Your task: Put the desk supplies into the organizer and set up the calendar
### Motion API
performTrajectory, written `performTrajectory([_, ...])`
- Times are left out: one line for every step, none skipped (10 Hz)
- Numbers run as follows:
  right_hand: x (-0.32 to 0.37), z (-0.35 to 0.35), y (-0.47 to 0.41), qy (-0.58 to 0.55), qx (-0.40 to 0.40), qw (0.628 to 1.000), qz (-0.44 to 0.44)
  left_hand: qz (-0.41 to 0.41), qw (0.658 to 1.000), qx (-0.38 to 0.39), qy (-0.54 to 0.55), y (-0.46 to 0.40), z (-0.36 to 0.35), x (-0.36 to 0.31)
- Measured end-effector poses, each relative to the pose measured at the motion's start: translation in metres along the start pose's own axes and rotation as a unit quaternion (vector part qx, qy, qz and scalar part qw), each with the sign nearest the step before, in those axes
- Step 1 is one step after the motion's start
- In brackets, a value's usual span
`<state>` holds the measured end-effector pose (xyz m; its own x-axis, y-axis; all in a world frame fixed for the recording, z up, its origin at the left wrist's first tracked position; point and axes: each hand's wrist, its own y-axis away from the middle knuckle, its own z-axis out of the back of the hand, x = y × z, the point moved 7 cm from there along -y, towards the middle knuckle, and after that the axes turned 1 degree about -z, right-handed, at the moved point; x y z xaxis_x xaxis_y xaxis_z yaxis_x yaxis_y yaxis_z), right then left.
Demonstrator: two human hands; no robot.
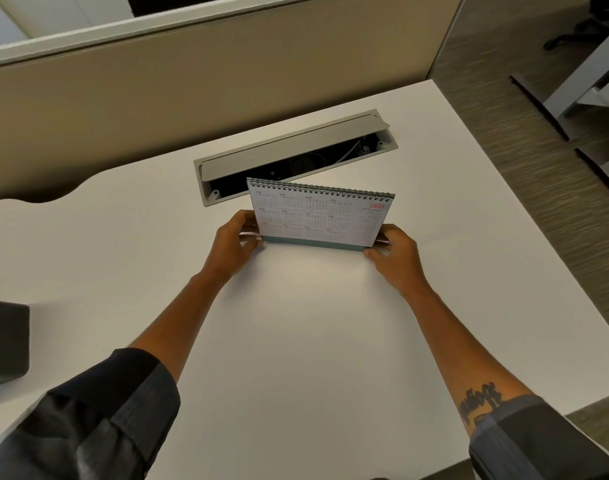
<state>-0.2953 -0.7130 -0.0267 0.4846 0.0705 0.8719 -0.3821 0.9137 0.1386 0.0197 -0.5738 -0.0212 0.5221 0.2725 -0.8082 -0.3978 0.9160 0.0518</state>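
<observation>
A person's two bare hands hold a spiral-bound desk calendar (318, 216) upright near the centre of the frame, on a white desk (296, 341). The calendar's page shows a full year of small month grids, with "2026" in red at its upper right; a teal base runs along its bottom edge. The left hand (235, 242) grips the calendar's lower left corner, fingers curled round the edge. The right hand (395, 252) grips the lower right corner the same way, thumb at the front. Just behind the calendar, a grey cable tray (296, 157) set into the desk stands with its lid raised. A dark object (3, 344) sits at the left edge of the frame.
</observation>
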Motion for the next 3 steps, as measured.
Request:
performTrajectory([0.002, 0.002, 0.006, -0.001, -0.014, 1.000, 0.008, -0.007, 1.000, 0.001, 0.003, 0.009, 0.000, 0.004])
performTrajectory([-0.004, 0.001, 0.010, -0.007, -0.021, 1.000, -0.008, 0.006, 1.000, -0.004, 0.020, 0.016, 0.006, 0.012])
performTrajectory([-0.019, 0.004, 0.028, -0.018, -0.041, 0.998, -0.050, 0.015, 0.999, -0.024, 0.037, 0.040, 0.009, 0.021])
